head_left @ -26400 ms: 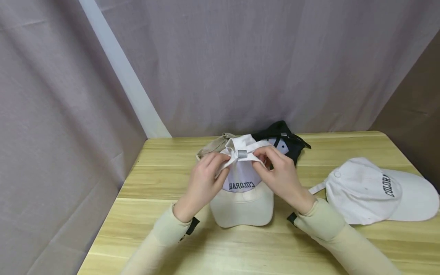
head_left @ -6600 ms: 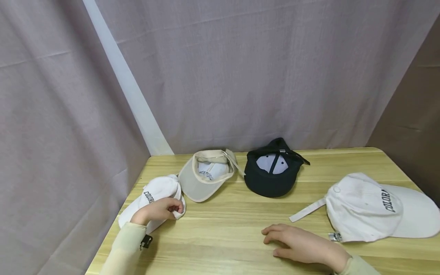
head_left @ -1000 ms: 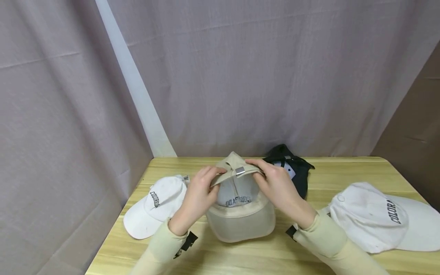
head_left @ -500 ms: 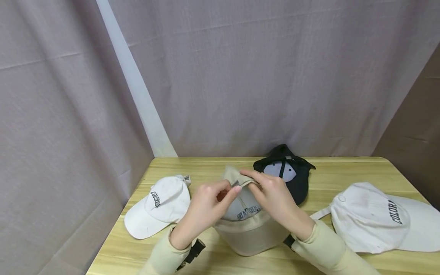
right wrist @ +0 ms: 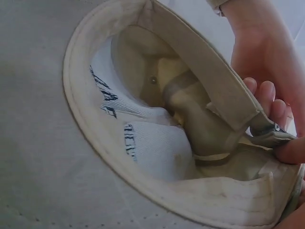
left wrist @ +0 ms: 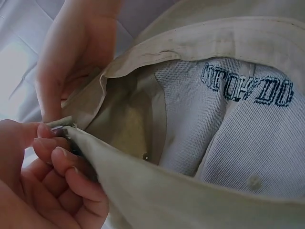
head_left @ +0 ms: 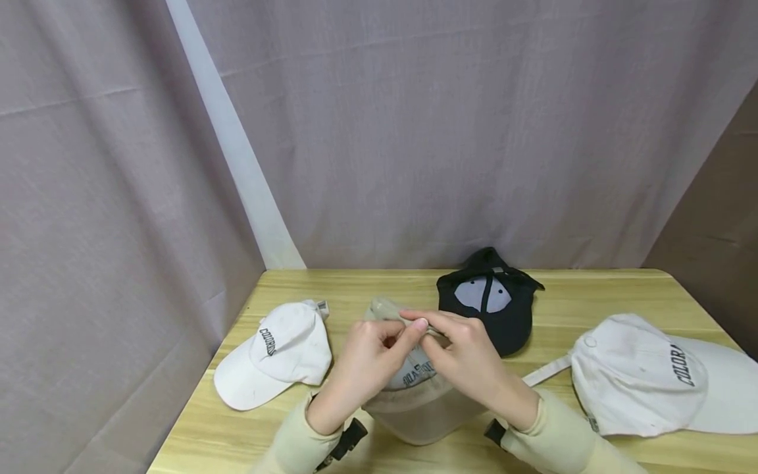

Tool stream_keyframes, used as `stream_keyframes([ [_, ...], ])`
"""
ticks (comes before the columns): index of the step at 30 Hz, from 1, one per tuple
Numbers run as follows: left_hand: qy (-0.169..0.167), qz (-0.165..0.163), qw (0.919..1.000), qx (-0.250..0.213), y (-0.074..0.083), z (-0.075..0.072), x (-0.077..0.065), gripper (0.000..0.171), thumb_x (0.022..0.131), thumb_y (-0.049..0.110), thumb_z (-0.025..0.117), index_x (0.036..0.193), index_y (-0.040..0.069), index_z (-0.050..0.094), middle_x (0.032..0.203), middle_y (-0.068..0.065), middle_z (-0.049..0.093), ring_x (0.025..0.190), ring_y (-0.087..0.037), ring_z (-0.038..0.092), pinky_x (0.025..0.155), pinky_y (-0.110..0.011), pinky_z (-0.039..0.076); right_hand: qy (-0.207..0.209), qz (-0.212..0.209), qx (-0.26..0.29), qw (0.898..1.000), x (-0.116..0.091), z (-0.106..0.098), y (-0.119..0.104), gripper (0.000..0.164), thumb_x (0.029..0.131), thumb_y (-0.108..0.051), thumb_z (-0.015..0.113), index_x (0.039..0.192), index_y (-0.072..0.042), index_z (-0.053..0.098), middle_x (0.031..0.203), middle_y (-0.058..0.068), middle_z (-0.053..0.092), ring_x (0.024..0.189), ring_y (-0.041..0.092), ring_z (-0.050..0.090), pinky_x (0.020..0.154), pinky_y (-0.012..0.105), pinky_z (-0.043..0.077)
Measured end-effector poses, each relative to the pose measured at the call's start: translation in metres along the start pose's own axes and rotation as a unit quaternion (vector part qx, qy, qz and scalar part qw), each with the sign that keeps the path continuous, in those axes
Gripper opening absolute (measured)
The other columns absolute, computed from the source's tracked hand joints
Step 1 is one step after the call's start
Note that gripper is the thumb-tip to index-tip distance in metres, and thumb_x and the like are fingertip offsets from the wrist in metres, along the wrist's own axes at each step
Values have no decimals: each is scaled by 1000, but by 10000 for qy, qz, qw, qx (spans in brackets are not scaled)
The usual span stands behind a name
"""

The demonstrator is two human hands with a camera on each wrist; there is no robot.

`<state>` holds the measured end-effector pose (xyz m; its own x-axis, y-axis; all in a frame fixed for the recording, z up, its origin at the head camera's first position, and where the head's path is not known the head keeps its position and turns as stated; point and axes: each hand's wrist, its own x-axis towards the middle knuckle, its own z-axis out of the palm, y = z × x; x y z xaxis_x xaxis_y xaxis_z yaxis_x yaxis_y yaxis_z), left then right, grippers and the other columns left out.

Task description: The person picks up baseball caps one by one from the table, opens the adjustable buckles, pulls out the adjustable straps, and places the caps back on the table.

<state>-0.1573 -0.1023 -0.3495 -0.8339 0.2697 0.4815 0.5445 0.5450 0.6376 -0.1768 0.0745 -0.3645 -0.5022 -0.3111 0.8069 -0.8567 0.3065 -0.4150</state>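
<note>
My left hand [head_left: 368,359] and right hand [head_left: 474,355] now come together, pinching the strap [right wrist: 268,139] of the beige cap [head_left: 422,419], well in from the worktop's back edge [head_left: 343,284], so I'm likely fixing it.

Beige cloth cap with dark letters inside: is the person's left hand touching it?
Touching: the left wrist view shows the left hand pinching the beige cloth cap by its back edge.
</note>
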Motion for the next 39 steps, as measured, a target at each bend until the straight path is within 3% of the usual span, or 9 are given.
stream_keyframes([
  [2, 65, 29, 9999, -110, -1, 1, -1, 56, 101, 51, 53, 54, 22, 44, 49, 17, 28, 45, 1, 27, 43, -21, 24, 10, -17, 88, 10000, -1, 1, 0, 39, 82, 13, 63, 113, -7, 75, 108, 6, 75, 50, -7, 36, 43, 11, 35],
  [9, 256, 404, 9986, -224, -8, 10, -5, 49, 104, 34, 55, 58, 19, 49, 50, 17, 32, 43, 5, 28, 39, -18, 24, -31, 7, 367, 9993, -5, 2, -1, 41, 83, 14, 63, 117, -5, 73, 111, 10, 74, 55, -3, 45, 47, 12, 41],
  [17, 295, 437, 9982, -302, -12, 18, -11, 43, 106, 28, 50, 65, 20, 46, 55, 15, 33, 47, 3, 30, 43, -18, 26, 84, 93, 567, 9983, -11, 1, -1, 47, 81, 16, 58, 119, -6, 73, 114, 11, 73, 47, -6, 31, 42, 12, 34],
  [23, 357, 802, 9953, -411, -11, 23, -14, 34, 107, 17, 48, 72, 18, 47, 59, 13, 36, 50, 3, 31, 45, -16, 28, 292, 37, 590, 9978, -11, 1, 0, 47, 80, 16, 60, 118, -8, 74, 111, 7, 74, 46, -8, 31, 41, 10, 31],
  [30, 398, 1169, 9916, -394, -12, 28, -15, 31, 104, 9, 47, 75, 17, 44, 60, 10, 33, 52, 4, 26, 45, -14, 25, 309, 275, 890, 9952, -12, -2, -1, 42, 81, 17, 65, 115, -7, 75, 109, 7, 74, 48, -9, 29, 41, 11, 30],
  [35, 380, 1122, 9917, -502, -11, 30, -17, 33, 103, 8, 47, 72, 17, 41, 58, 10, 32, 50, 5, 25, 43, -15, 24, 315, 240, 952, 9947, -15, -2, 0, 41, 81, 16, 67, 116, -6, 74, 109, 8, 74, 50, -9, 30, 42, 11, 30],
  [39, 158, 614, 9940, -889, -9, 29, -19, 31, 100, 9, 48, 71, 16, 42, 57, 12, 34, 49, 3, 28, 43, -16, 26, 461, -147, 867, 9951, -18, 0, 3, 41, 81, 15, 66, 117, -4, 74, 110, 9, 74, 59, -5, 46, 47, 10, 35],
])
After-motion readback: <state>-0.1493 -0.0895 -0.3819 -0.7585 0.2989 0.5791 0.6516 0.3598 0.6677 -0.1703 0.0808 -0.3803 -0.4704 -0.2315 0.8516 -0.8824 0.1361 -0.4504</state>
